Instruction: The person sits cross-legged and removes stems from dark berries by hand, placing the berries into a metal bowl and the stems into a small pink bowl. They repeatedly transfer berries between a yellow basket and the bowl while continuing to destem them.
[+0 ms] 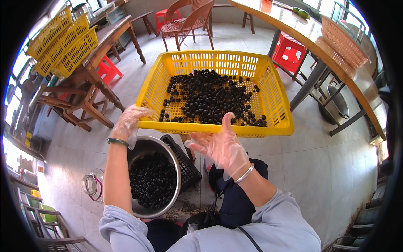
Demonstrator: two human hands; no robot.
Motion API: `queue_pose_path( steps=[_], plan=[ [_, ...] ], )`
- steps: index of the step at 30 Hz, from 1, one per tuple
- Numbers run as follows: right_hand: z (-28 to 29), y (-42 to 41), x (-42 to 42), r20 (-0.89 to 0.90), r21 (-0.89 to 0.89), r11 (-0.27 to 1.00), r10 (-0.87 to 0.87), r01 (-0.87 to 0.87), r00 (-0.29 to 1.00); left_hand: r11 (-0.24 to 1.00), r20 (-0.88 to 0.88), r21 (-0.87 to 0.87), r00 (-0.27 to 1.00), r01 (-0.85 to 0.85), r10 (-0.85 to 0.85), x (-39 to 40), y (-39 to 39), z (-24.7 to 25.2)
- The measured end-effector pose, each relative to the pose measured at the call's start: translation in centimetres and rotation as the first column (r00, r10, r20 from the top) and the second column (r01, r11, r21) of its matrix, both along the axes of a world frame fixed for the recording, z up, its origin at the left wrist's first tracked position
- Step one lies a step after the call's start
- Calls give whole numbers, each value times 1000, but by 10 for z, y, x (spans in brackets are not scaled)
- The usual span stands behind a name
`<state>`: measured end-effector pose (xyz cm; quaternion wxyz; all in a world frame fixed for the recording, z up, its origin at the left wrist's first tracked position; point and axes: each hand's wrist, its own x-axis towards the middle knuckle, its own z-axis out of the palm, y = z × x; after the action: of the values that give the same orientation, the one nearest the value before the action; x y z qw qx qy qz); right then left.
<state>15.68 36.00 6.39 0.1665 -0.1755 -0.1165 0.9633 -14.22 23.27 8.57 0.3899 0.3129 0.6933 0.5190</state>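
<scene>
A yellow plastic basket with slotted sides holds many small, round, dark berries, spread over its floor. My left hand, in a clear plastic glove, grips the basket's near left corner. My right hand, gloved too, is at the near rim, fingers apart and nothing in them. Its thumb overlaps the rim; whether it presses there I cannot tell. Below my left forearm stands a steel basin, holding a heap of dark berries. My forearm hides part of the basin.
A black plastic crate sits beside the basin, under the basket's edge. To the left, a glass jar is on the tiled floor. Yellow baskets stack on a wooden table. A wicker chair stands beyond; a long table runs along the right.
</scene>
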Motion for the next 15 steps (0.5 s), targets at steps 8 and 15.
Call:
queue_pose_path(
  steps=[8, 15],
  plan=[
    [-26, 9, 14, 176, 57, 985, -171, 163, 969, 963, -84, 214, 979, -162, 184, 82, -22, -14],
    [-25, -25, 2, 220, 368, 927, -160, 70, 962, 755, 118, 413, 852, -510, 511, 127, -102, -46]
  ],
)
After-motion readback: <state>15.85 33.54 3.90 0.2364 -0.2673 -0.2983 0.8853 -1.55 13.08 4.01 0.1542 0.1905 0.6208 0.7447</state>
